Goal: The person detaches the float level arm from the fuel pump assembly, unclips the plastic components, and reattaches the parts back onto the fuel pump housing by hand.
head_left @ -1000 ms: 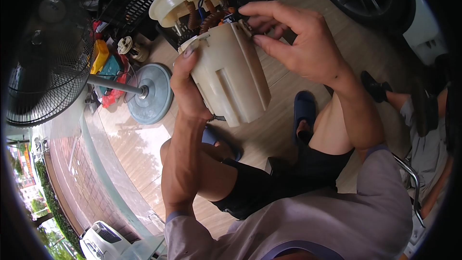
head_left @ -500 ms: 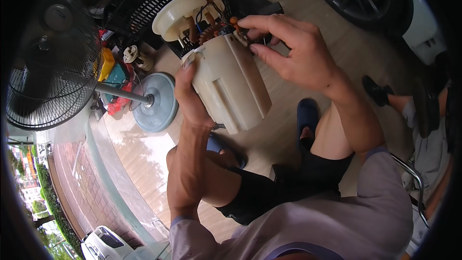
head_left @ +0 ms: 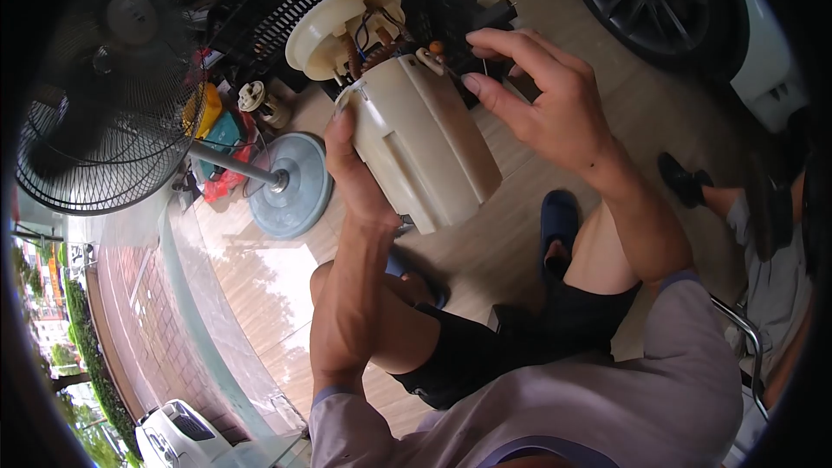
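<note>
A cream plastic fuel pump module (head_left: 420, 143) is held up tilted in front of me. My left hand (head_left: 357, 169) is closed around its lower left side, the thumb pressing on the body and the other fingers hidden behind. The round flange (head_left: 316, 30) tops the module, with brown corrugated hose (head_left: 381, 54) and dark wires between it and the body. Just right of the body's upper rim, my right hand (head_left: 555, 95) has thumb and forefinger apart, near a small pale clip-like part (head_left: 429, 61) and an orange-brown piece (head_left: 437, 48). I see nothing gripped in it.
A standing fan (head_left: 104, 113) on a round grey base (head_left: 295, 182) is at the left. Beside it stands another small pump unit (head_left: 260, 102). A black crate (head_left: 290, 13) lies behind the module. A car wheel (head_left: 646, 0) is upper right; another person's leg (head_left: 724, 195) shows at right.
My right hand has moved right, away from the module's rim, and its thumb and forefinger no longer touch the parts there. The module and my left hand have shifted slightly right in view.
</note>
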